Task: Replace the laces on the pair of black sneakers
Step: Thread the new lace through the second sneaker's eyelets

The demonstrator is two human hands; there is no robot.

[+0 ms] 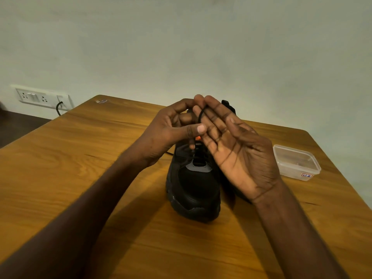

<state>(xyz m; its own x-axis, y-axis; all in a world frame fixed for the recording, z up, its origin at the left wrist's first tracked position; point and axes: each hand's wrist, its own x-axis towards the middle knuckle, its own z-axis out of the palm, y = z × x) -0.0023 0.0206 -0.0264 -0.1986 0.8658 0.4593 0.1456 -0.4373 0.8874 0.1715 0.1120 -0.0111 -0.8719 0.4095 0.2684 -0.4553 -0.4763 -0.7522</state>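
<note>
Above the black sneaker (pixel 194 184) standing mid-tabletop (pixel 80 178), left hand (pixel 171 127) is pinching the black lace (pixel 199 117) with curled fingers, right hand (pixel 235 150) is supporting it on straight fingers, likely mid-lacing; next needs feeding the tip through an eyelet.

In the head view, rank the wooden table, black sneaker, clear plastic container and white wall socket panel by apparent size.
1. Wooden table
2. Black sneaker
3. Clear plastic container and white wall socket panel: they look alike in size, and the panel is farther away, so unranked.

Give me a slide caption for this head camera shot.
Both hands work a thin black lace above a black sneaker on a wooden table.
</note>
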